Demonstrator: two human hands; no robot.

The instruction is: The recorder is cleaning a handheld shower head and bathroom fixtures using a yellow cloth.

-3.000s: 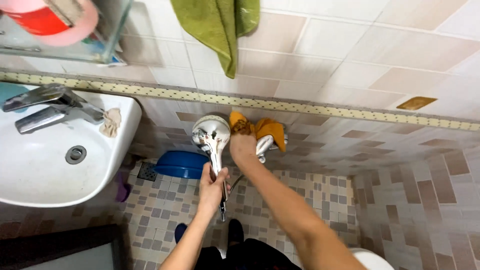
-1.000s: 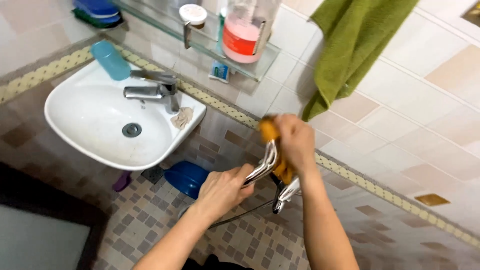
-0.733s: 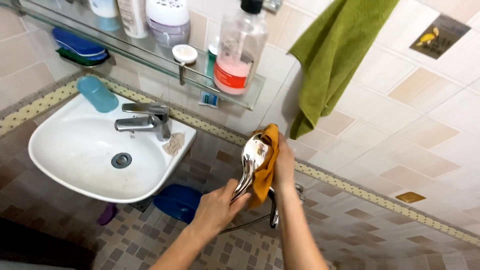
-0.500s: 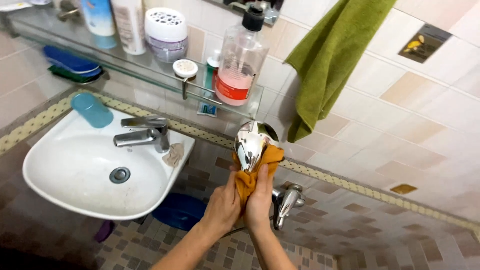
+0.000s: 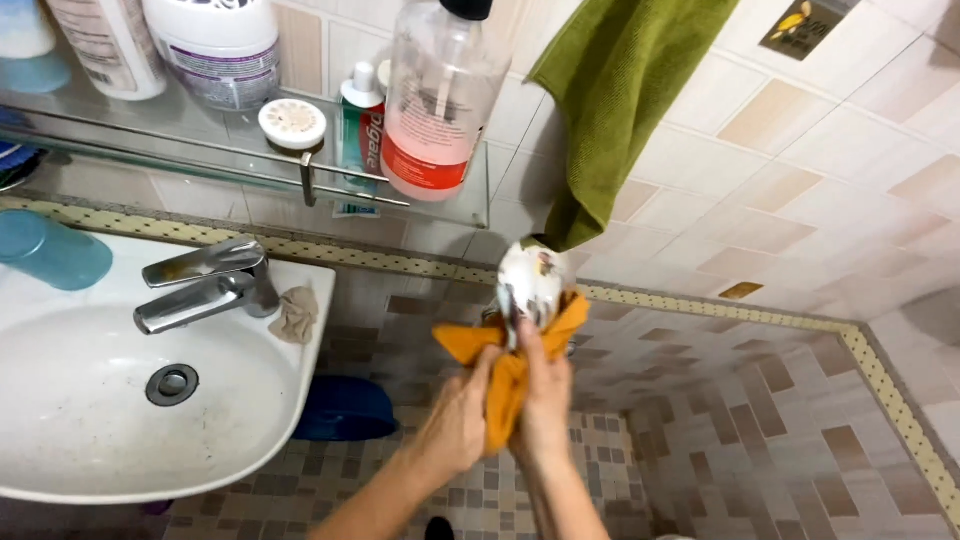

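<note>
A chrome shower head [image 5: 531, 283] points upward in front of the tiled wall, its shiny back toward me. An orange cloth [image 5: 505, 365] is wrapped around its neck and handle. My left hand [image 5: 457, 423] grips the handle from the left, partly under the cloth. My right hand [image 5: 545, 395] presses the cloth against the handle from the right, thumb up along it. The handle itself is hidden by the cloth and both hands.
A white basin [image 5: 120, 400] with a chrome tap [image 5: 200, 283] hangs at the left. Above it a glass shelf [image 5: 250, 150] holds a pink soap pump bottle [image 5: 437, 95], tubes and jars. A green towel [image 5: 610, 110] hangs on the wall. A blue tub [image 5: 345, 408] sits on the floor.
The shower head was lifted from low by the wall tap to upright in front of me. The cloth slid from the head down onto the handle. The view shifted right and closer.
</note>
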